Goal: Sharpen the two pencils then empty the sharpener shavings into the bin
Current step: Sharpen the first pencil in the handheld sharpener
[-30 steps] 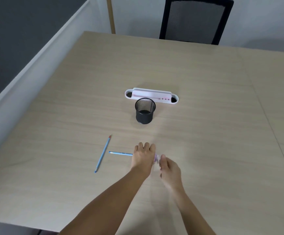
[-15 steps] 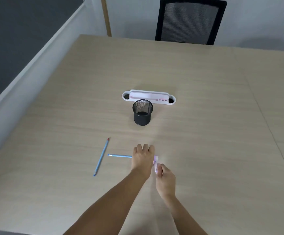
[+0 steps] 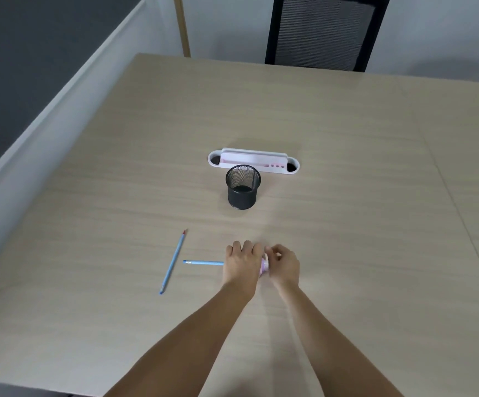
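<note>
**Both hands meet at the sharpener**

The left hand [image 3: 242, 265] grips one blue pencil [image 3: 204, 263], whose free end sticks out to its left. The right hand [image 3: 284, 266] touches it and pinches the pink sharpener [image 3: 264, 266] between them. The second pencil [image 3: 173, 262] lies further left, untouched. The mesh bin [image 3: 243, 190] stands beyond the hands on the table [image 3: 375, 224].

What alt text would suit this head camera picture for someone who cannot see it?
A person's left hand holds a blue pencil against a pink sharpener gripped by the right hand over a wooden table. A second blue pencil lies left; a black mesh bin stands beyond.
</note>
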